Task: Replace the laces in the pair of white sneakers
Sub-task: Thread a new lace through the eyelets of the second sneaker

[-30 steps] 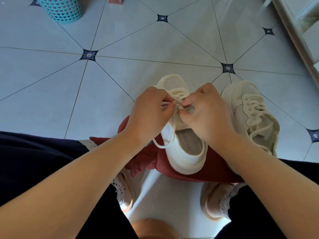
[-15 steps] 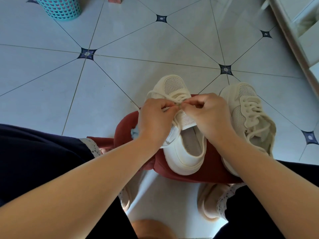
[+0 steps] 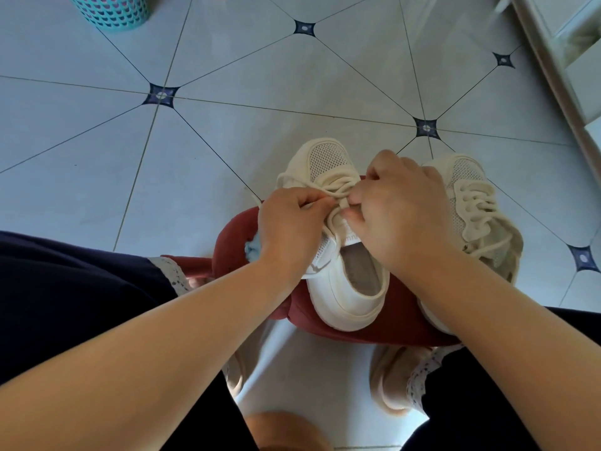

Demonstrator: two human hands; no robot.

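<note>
Two cream-white sneakers stand toe-away on a dark red cushion. The left sneaker is between my hands, its cream lace crossing the eyelets near the tongue. My left hand pinches a lace strand on the shoe's left side. My right hand pinches the lace on the right side, just over the tongue. The right sneaker sits beside my right hand, fully laced, its lace ends hanging loose.
Grey tiled floor spreads ahead. A turquoise perforated basket stands at the far left. A pale cabinet edge runs along the right. My knees in dark trousers and my slippered feet frame the cushion.
Both hands have shifted slightly toward the toe and drawn the lace tighter across the left sneaker; the view has dipped a little. The right sneaker has not moved.
</note>
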